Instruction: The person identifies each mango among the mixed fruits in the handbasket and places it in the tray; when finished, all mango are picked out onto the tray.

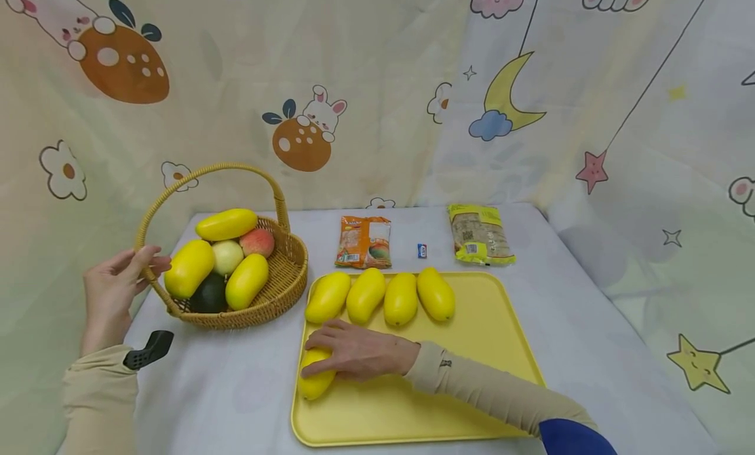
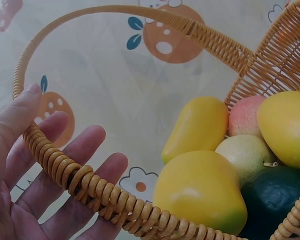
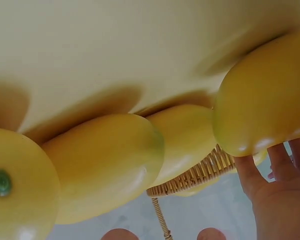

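Observation:
My left hand holds the side of a wicker basket's handle; thumb and fingers lie on opposite sides of it. The basket contains yellow mangoes, a peach, a pale green pear-like fruit and a dark green fruit, perhaps an avocado. My right hand reaches over a yellow tray and grips a mango at its left side. In the right wrist view, fingers press against that mango. Several more mangoes line the tray's far edge.
Behind the tray lie an orange packet, a small blue-and-red wrapped piece and a yellow-and-clear bag. A white cloth covers the table. Printed curtains hang behind and beside it.

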Motion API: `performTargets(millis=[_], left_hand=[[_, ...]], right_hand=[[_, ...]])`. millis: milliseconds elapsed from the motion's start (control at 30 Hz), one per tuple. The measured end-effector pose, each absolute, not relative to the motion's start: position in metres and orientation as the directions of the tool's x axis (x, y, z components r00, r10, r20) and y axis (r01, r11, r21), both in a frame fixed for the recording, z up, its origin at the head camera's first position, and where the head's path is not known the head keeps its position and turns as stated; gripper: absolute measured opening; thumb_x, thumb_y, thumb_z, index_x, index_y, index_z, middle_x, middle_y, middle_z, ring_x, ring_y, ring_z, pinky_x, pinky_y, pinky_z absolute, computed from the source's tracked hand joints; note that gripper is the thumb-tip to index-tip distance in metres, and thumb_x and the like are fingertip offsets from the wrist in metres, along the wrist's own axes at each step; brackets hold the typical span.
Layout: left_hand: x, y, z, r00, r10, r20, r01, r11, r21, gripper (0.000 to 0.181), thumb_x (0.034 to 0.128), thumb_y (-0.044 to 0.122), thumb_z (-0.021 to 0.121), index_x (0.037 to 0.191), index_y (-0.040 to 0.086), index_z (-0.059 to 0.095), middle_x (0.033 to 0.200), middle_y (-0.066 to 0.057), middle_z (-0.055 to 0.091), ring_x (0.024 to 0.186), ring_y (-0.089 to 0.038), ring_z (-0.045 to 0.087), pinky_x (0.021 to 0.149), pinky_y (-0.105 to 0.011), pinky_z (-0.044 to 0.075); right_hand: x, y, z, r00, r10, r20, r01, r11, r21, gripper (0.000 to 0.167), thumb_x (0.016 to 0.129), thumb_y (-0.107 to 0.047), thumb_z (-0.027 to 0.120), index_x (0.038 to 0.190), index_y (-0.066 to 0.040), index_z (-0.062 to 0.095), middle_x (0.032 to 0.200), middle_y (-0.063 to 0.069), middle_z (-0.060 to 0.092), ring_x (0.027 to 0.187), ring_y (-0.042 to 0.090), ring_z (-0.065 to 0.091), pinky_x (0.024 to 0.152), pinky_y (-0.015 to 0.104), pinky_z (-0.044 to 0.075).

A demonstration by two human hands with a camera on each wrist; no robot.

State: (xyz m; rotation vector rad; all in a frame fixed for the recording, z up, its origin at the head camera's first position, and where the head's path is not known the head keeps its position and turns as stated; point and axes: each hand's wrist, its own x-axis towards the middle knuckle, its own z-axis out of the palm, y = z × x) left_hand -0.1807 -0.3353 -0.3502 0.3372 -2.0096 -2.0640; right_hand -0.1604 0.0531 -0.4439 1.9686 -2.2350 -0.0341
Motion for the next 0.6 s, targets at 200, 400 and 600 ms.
performTargets(millis=[200, 400, 600], left_hand=[[-0.181, -0.335, -0.35, -0.947, -0.321, 0.009, 0.018, -0.026, 0.999, 0.031, 0.0822, 0.037, 0.073, 0.103, 0.015, 0.073, 0.076, 0.009, 0.073, 0.073, -0.002, 0.068, 0.06, -0.01, 0.048], [-0.182, -0.336, -0.351, -0.945, -0.326, 0.014, 0.021, -0.015, 1.0, 0.032, 0.0824, 0.038, 0.072, 0.104, 0.015, 0.073, 0.076, 0.009, 0.073, 0.076, -0.001, 0.066, 0.06, -0.009, 0.048], [-0.181, -0.336, -0.352, -0.945, -0.328, 0.012, 0.024, -0.031, 0.999, 0.03, 0.0825, 0.037, 0.073, 0.103, 0.015, 0.074, 0.076, 0.009, 0.073, 0.075, -0.001, 0.067, 0.062, -0.01, 0.048]], right_hand=[[-0.16, 0.053, -0.444, -0.124, -0.987, 0.106, -0.984, 0.136, 0.113, 0.042, 0.095, -0.027, 0.06, 0.135, -0.034, 0.051, 0.138, 0.003, 0.046, 0.129, 0.016, 0.041, 0.114, 0.036, 0.026], [-0.16, 0.054, -0.44, -0.127, -0.988, 0.093, -0.988, 0.134, 0.074, 0.047, 0.091, -0.035, 0.063, 0.136, -0.031, 0.05, 0.138, 0.004, 0.046, 0.129, 0.017, 0.041, 0.114, 0.034, 0.024], [-0.161, 0.056, -0.432, -0.153, -0.986, 0.073, -0.988, 0.151, -0.025, 0.055, 0.089, -0.047, 0.062, 0.139, -0.028, 0.049, 0.142, 0.006, 0.044, 0.132, 0.017, 0.039, 0.115, 0.031, 0.025]])
